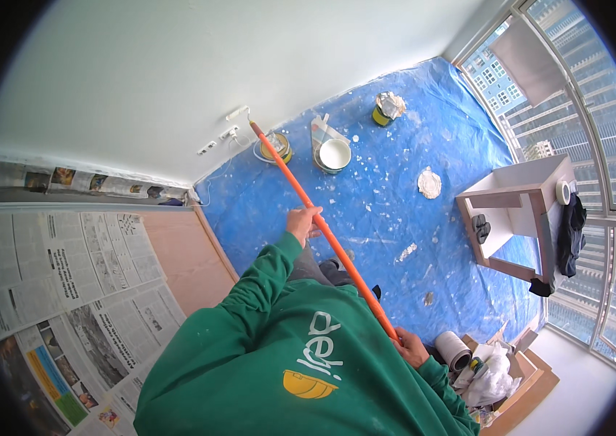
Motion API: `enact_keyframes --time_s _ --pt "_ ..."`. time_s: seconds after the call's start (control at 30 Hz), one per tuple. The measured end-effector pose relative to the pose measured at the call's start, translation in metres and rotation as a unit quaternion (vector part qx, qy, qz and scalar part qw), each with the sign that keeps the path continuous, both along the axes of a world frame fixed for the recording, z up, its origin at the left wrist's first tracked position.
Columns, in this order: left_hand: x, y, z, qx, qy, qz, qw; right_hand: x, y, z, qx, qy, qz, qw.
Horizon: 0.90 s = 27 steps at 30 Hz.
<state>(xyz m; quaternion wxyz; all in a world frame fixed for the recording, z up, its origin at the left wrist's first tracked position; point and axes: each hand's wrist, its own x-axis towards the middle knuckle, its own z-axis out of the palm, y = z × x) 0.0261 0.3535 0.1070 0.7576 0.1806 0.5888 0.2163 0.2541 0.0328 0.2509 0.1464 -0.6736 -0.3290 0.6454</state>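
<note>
A long orange extension pole [348,263] runs slantwise from my right side up toward the pale wall. At its far end, a white paint roller [237,113] is at the wall, just above the sockets. My left hand [303,224] is closed round the middle of the pole. Lower down and close to my body, my right hand [411,348] grips the pole near its back end. Both arms are in green sleeves.
Blue plastic sheeting [388,211] with paint spatters covers the floor. An open bucket of white paint [335,154] and another bucket [389,109] stand near the wall. Newspaper [90,291] lies at left. A wooden stand [497,207] and a cluttered box [522,385] are at right.
</note>
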Motion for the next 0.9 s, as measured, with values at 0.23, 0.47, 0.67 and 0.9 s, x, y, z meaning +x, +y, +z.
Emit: enact_keyframes --time_s 0.23,0.47,0.67,0.9 --pt "-0.008 0.018 0.036 -0.018 0.016 -0.006 1.000 -0.003 0.003 -0.012 0.011 0.028 -0.006 1.000" --pt "-0.005 -0.002 0.032 0.033 0.003 0.012 0.999 -0.006 -0.002 0.006 0.011 -0.010 -0.011 1.000" --pt "-0.015 0.026 -0.016 0.011 0.037 0.036 0.999 -0.026 0.035 -0.015 0.023 -0.037 0.008 0.999" --pt "0.000 0.023 -0.038 -0.023 0.034 0.011 0.999 -0.016 0.037 -0.007 0.019 -0.068 0.023 0.997"
